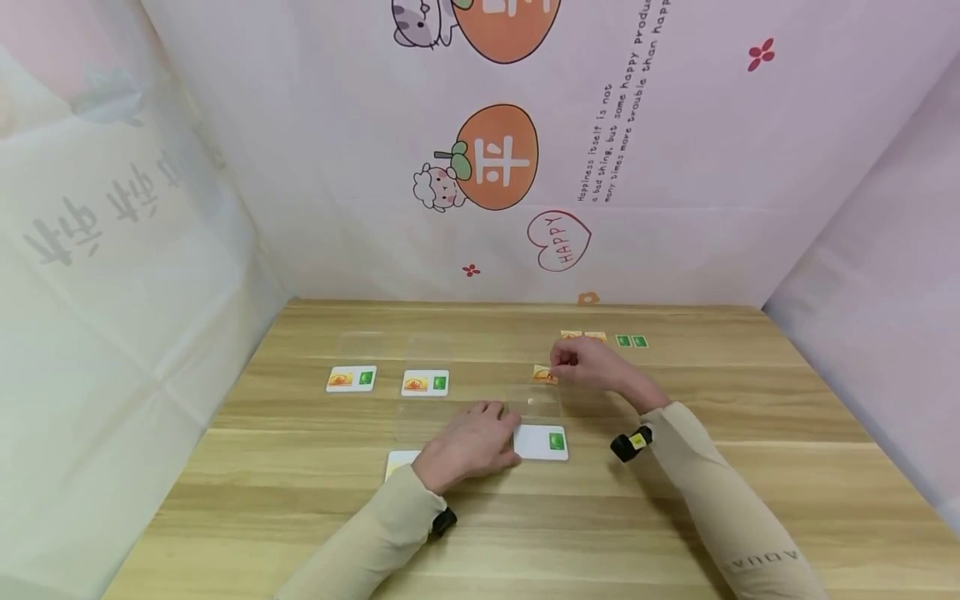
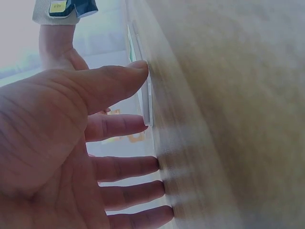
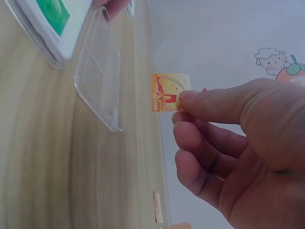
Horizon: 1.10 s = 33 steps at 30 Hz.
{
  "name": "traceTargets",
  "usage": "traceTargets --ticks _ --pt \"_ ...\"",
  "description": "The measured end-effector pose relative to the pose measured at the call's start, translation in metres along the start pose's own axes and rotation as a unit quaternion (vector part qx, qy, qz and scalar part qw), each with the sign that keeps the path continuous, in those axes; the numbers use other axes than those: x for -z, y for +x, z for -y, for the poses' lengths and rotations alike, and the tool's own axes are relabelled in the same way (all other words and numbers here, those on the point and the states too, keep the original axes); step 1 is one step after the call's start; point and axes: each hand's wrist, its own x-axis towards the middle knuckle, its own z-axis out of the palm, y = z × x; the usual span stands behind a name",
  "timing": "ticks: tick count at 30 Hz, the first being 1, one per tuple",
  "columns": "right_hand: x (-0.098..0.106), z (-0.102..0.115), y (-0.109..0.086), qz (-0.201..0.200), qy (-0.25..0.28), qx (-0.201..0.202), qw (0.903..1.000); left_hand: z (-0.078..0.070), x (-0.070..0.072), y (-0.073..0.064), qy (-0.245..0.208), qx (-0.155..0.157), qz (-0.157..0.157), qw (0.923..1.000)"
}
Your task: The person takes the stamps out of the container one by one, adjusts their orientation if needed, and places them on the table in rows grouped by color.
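Note:
My right hand (image 1: 588,364) pinches a small orange picture sticker (image 3: 167,92) between thumb and index finger, held up above the table. Its other fingers curl in behind. My left hand (image 1: 472,437) rests on the table with fairly straight fingers. Its thumb (image 2: 138,67) and index fingertip touch the left edge of a white card (image 1: 531,443) that bears a green sticker (image 1: 557,441) on its right side. Just behind that card lies a clear plastic cover (image 3: 100,71). Another white card (image 1: 400,460) is partly hidden by the left wrist.
Two white cards (image 1: 351,379) (image 1: 425,383), each with an orange and a green sticker, lie at the left, clear covers behind them. Orange stickers (image 1: 595,336) and green stickers (image 1: 632,341) lie at the back right. A printed cloth wall (image 1: 375,208) stands behind the table.

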Motion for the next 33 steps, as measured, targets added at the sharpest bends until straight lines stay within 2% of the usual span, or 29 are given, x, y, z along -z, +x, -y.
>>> traceTargets --ticks 16,28,33 --pt "0.002 -0.013 0.022 0.016 0.015 -0.018 0.9996 0.000 0.000 -0.001 0.008 -0.001 -0.009 0.9999" --pt "0.004 -0.024 0.034 0.039 -0.010 -0.034 0.9986 0.001 -0.001 -0.002 0.001 0.013 -0.005 0.9999" --pt "0.004 -0.029 0.037 0.047 -0.026 -0.061 0.9967 -0.001 -0.002 -0.001 0.002 0.007 -0.006 1.0000"
